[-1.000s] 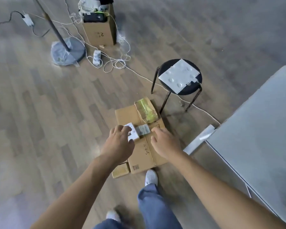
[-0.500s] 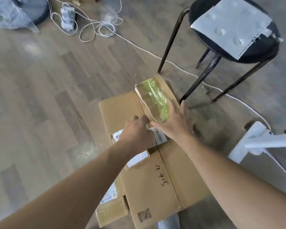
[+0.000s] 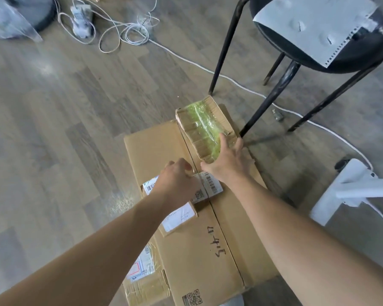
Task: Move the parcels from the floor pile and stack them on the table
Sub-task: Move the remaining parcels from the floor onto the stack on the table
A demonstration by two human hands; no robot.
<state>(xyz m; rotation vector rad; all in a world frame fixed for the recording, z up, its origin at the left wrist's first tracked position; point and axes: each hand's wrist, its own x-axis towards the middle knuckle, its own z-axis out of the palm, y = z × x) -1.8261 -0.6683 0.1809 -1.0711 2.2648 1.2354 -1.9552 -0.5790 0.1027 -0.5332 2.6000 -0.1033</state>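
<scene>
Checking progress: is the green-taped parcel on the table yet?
No, the parcel lies on the big box on the floor.

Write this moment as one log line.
left hand: grips labelled parcel | right hand: grips green-taped parcel | big box: under both

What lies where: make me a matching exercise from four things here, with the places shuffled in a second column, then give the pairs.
1. green-taped parcel
2. labelled parcel
3. grey sheet
4. coiled cable

a. on the stool seat
b. on the floor, beyond the boxes
c. under the left hand
d. gripped by the right hand

Pairs: 1-d, 2-c, 3-a, 4-b.
</scene>
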